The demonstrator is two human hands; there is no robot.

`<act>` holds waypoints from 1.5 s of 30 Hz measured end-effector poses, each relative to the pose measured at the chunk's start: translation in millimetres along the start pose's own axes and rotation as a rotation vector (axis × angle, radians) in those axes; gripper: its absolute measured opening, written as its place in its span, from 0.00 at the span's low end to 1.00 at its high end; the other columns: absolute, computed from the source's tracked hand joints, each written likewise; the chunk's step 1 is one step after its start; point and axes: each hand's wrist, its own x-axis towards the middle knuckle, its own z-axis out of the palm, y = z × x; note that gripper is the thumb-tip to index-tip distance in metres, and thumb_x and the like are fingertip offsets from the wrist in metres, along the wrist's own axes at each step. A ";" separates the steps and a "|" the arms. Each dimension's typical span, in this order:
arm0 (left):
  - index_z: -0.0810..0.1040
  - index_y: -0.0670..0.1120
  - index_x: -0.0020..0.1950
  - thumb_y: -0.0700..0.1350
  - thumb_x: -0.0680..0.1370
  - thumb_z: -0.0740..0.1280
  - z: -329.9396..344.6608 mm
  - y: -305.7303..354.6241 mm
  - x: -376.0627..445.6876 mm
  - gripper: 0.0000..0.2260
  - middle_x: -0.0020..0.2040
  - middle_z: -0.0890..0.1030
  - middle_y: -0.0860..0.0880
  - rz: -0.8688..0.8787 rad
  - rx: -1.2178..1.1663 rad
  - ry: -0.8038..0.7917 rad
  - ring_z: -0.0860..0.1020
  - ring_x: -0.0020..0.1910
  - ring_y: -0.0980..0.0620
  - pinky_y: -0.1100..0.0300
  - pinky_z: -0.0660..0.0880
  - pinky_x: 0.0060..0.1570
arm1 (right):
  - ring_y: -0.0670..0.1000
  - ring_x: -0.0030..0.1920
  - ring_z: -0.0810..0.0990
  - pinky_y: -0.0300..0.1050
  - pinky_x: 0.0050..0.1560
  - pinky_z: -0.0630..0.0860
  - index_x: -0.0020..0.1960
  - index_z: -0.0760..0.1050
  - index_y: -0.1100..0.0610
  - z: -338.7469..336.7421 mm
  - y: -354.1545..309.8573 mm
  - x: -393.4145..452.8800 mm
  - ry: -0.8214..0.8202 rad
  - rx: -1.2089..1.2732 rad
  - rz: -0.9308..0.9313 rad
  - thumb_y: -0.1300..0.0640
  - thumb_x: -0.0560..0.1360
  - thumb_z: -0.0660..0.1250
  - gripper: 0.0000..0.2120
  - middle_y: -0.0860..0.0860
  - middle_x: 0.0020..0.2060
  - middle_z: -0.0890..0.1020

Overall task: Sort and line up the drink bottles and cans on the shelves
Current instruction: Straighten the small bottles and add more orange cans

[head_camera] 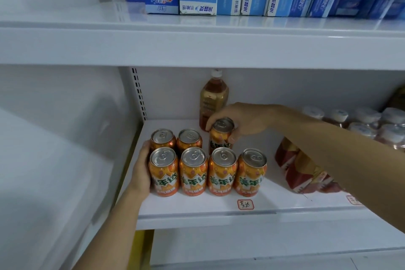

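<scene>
glossy metal cans [194,171], smooth white shelf [197,206]

A white metal shelving unit [197,48] fills the view, its upper board crossing from nine to three o'clock. A white upright post with black slots [138,92] stands at about ten o'clock against a smooth white back panel [285,87]. A glossy white side wall [54,138] spans eight to ten o'clock. At six o'clock, below the lower board's front lip, a yellow strip [142,245] shows. The light is even and cool.
</scene>
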 end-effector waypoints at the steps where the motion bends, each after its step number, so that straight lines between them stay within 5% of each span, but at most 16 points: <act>1: 0.81 0.46 0.59 0.59 0.85 0.49 -0.9 -1.5 1.7 0.26 0.50 0.87 0.44 0.014 0.009 -0.014 0.86 0.51 0.46 0.54 0.81 0.48 | 0.41 0.63 0.72 0.26 0.53 0.68 0.71 0.74 0.49 1.8 1.2 3.3 -0.025 -0.003 -0.005 0.63 0.72 0.77 0.30 0.43 0.66 0.76; 9: 0.80 0.46 0.59 0.56 0.86 0.46 -3.4 -3.1 4.4 0.24 0.48 0.88 0.46 0.010 0.050 -0.064 0.86 0.48 0.49 0.59 0.83 0.43 | 0.47 0.68 0.74 0.52 0.68 0.76 0.69 0.75 0.51 12.2 7.6 18.8 -0.097 0.107 -0.009 0.67 0.72 0.76 0.28 0.46 0.66 0.77; 12: 0.79 0.47 0.61 0.58 0.86 0.47 -5.4 -4.3 5.7 0.25 0.51 0.87 0.45 -0.003 0.044 -0.070 0.86 0.51 0.47 0.56 0.83 0.47 | 0.46 0.68 0.74 0.48 0.68 0.76 0.69 0.74 0.49 13.3 10.5 19.2 -0.087 0.165 0.015 0.67 0.72 0.76 0.29 0.42 0.63 0.76; 17: 0.78 0.47 0.61 0.55 0.86 0.45 -6.0 -6.0 6.6 0.24 0.49 0.88 0.47 0.015 0.035 -0.118 0.86 0.49 0.48 0.57 0.83 0.46 | 0.36 0.59 0.75 0.28 0.53 0.73 0.70 0.73 0.49 13.9 14.1 17.5 -0.097 0.234 0.051 0.67 0.72 0.77 0.31 0.35 0.58 0.75; 26: 0.78 0.46 0.62 0.56 0.85 0.46 -8.9 -8.3 9.9 0.24 0.52 0.87 0.46 -0.002 0.045 -0.149 0.85 0.53 0.46 0.58 0.83 0.47 | 0.44 0.68 0.75 0.39 0.65 0.74 0.67 0.73 0.46 15.8 20.3 17.5 -0.124 0.306 0.051 0.70 0.71 0.77 0.32 0.44 0.65 0.77; 29: 0.78 0.46 0.63 0.55 0.86 0.45 -9.0 -7.0 9.4 0.24 0.52 0.87 0.46 -0.003 0.045 -0.154 0.86 0.52 0.47 0.58 0.83 0.47 | 0.41 0.65 0.76 0.32 0.59 0.75 0.67 0.73 0.46 15.0 19.8 16.4 -0.136 0.309 0.055 0.70 0.71 0.76 0.31 0.43 0.65 0.77; 40: 0.78 0.48 0.61 0.54 0.86 0.45 -7.7 -6.6 8.8 0.23 0.49 0.88 0.48 -0.001 0.043 -0.165 0.86 0.52 0.48 0.59 0.83 0.46 | 0.43 0.67 0.76 0.38 0.61 0.76 0.70 0.73 0.48 14.8 17.4 13.8 -0.130 0.263 0.035 0.68 0.71 0.77 0.32 0.43 0.64 0.77; 45: 0.78 0.47 0.61 0.54 0.86 0.46 -4.4 -1.8 3.6 0.23 0.49 0.88 0.47 0.024 0.056 -0.146 0.86 0.50 0.49 0.58 0.83 0.46 | 0.36 0.60 0.77 0.35 0.57 0.77 0.68 0.74 0.48 9.2 -1.1 18.6 0.104 0.255 -0.049 0.62 0.79 0.71 0.20 0.44 0.63 0.78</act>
